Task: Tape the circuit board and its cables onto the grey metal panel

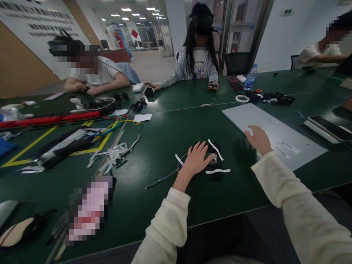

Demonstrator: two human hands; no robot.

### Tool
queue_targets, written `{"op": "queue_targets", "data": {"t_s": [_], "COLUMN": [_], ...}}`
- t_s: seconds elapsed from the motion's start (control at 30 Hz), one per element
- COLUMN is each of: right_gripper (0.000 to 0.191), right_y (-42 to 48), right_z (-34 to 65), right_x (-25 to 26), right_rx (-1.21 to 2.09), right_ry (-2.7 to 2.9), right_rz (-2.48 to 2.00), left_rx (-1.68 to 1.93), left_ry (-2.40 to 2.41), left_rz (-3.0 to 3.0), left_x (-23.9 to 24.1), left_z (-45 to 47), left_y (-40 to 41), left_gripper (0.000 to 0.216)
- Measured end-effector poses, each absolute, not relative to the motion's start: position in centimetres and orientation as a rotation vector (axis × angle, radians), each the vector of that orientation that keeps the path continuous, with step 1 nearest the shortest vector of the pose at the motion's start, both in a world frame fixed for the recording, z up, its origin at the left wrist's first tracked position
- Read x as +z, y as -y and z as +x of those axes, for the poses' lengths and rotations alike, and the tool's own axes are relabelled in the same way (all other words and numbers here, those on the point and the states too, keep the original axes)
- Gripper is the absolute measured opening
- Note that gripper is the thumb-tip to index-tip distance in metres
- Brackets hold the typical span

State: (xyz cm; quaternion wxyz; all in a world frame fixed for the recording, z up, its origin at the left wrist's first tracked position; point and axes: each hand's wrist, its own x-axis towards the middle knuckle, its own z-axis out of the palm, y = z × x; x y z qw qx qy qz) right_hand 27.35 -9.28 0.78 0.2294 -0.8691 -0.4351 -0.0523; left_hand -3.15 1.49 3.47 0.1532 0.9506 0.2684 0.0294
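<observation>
Left hand (196, 159) flat, fingers spread wide, resting on small black device (213, 163) on green table (165, 146); holds nothing. Three white strips (216, 149) lie around device (one partly under hand), thin cable (162, 179) runs from it toward left. Right hand (258, 139) open, palm down, fingertips on near edge of grey sheet (275, 132), beside device but apart from it. Farther left: tangle of white strips (115, 152), yellow tape lines (35, 143), red bar (52, 119). Far side: tape roll (242, 98), bottle (250, 77), three seated persons.
</observation>
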Motion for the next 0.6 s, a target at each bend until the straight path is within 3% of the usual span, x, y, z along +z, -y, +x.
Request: {"op": "queue_targets", "data": {"t_s": [0.1, 0.27, 0.6], "right_gripper": [0.059, 0.061, 0.066], "right_y": [9.4, 9.4, 9.7], "right_z": [29.6, 30.8, 30.9], "right_x": [-1.5, -4.4, -4.5], "right_rx": [-0.224, -0.214, -0.216], "right_ry": [0.98, 0.967, 1.069], "right_rz": [-2.605, -2.718, -2.727], "left_rx": [0.058, 0.057, 0.023], "left_ry": [-0.72, -0.687, -0.642], "left_rz": [2.747, 2.772, 2.783], "left_x": [3.6, 4.1, 4.2], "left_z": [-3.4, -3.3, -2.9], "left_y": [-1.6, -1.8, -2.0], "left_gripper": [0.079, 0.089, 0.091]}}
